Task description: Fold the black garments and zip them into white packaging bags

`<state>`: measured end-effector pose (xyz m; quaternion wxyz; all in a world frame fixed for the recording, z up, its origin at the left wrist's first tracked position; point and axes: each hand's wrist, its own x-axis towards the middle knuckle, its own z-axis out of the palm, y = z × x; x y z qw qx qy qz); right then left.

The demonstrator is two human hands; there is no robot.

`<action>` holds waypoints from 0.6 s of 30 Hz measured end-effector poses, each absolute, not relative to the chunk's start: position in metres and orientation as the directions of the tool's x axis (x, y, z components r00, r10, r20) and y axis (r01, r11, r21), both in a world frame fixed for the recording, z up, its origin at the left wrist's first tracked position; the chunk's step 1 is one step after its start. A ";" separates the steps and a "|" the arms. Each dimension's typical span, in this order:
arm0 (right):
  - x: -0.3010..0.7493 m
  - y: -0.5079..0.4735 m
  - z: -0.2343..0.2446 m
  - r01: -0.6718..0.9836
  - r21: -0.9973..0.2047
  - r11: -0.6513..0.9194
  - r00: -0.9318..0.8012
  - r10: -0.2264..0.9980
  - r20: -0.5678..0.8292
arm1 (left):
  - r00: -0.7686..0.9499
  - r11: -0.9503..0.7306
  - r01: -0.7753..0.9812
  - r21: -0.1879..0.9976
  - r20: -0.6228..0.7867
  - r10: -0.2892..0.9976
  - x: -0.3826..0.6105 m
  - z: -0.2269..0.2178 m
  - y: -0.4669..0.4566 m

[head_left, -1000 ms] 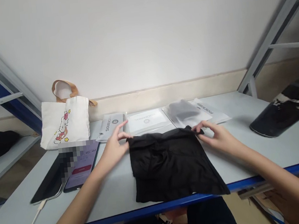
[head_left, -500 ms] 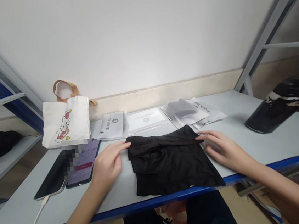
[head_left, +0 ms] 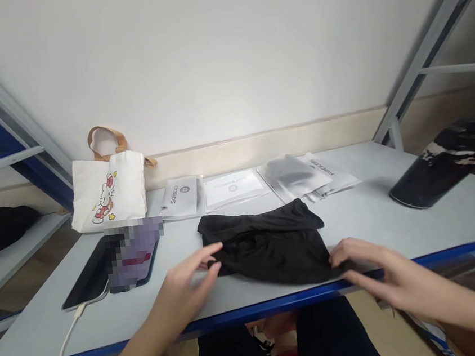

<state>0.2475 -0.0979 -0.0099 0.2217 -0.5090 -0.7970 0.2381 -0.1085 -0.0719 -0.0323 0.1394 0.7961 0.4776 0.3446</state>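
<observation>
One folded black garment [head_left: 266,251] lies on the tabletop [head_left: 395,229], long axis sideways. The left hand [head_left: 186,299] and right hand [head_left: 383,267], both open, touch its ends.

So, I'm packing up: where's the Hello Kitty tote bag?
Head view: the Hello Kitty tote bag stands at the table's back left, against the wall, behind the blurred phone.

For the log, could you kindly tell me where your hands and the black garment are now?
Left hand open at left edge of black cloth garment; right hand at near right corner. Plastic packets behind, apart.
</observation>
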 end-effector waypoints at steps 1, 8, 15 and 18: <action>0.248 -0.090 -0.002 0.682 -0.649 0.337 -0.364 0.926 0.098 | 0.213 -0.430 0.653 0.624 0.394 0.894 -0.106 -0.027 -0.066; 0.242 -0.016 -0.017 0.674 -0.685 0.278 -0.219 0.960 0.174 | 0.122 -0.288 0.762 0.579 0.309 0.943 -0.094 -0.022 -0.022; 0.229 -0.018 -0.023 0.875 -0.377 0.304 -0.147 0.909 0.391 | 0.115 -0.292 0.838 0.462 0.373 0.921 -0.096 -0.037 -0.016; 0.197 -0.052 0.007 0.865 -0.192 0.464 -0.263 0.744 0.614 | 0.195 -0.453 0.840 0.299 0.613 0.766 -0.092 -0.035 -0.024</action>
